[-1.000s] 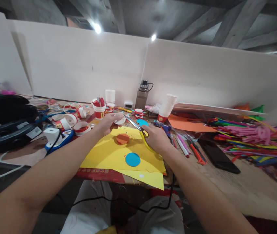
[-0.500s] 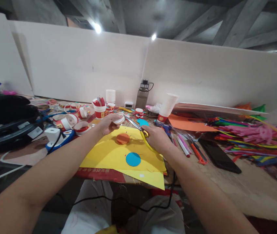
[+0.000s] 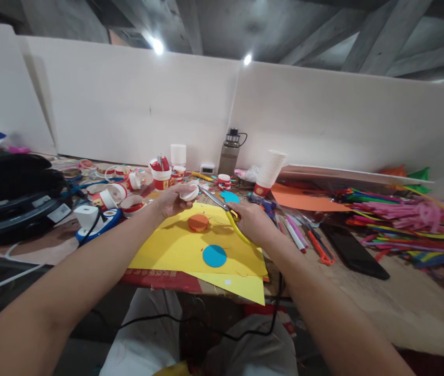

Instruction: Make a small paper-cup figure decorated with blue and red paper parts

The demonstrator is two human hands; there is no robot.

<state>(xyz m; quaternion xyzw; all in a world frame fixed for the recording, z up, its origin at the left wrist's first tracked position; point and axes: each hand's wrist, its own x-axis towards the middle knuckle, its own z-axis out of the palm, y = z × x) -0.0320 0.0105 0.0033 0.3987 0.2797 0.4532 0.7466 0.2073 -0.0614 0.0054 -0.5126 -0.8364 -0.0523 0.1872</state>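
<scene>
Danger of nicking a finger, probably: holding the scissors [image 3: 220, 201] by their yellow handle in the right hand [image 3: 251, 219], pointing the tips at the left hand [image 3: 174, 202], and pinching the white round piece [image 3: 189, 193] there with fingertips close to the metal. Possibly risking a cut through overrunning the rim or losing the pinch. Perhaps also risking a ragged or crushed edge by squeezing hard while working in mid-air, and brushing the orange disc [image 3: 198, 223], lying between the hands on the yellow sheet [image 3: 167, 240], by dropping a wrist too low. Looking pale, shallow and disc-like, showing a raised rim, tilting, and partly hiding behind left fingers; sitting just left of the scissor tips, beyond the orange disc. Not showing clearly whether touching the blades, nor revealing how evenly trimmed.
</scene>
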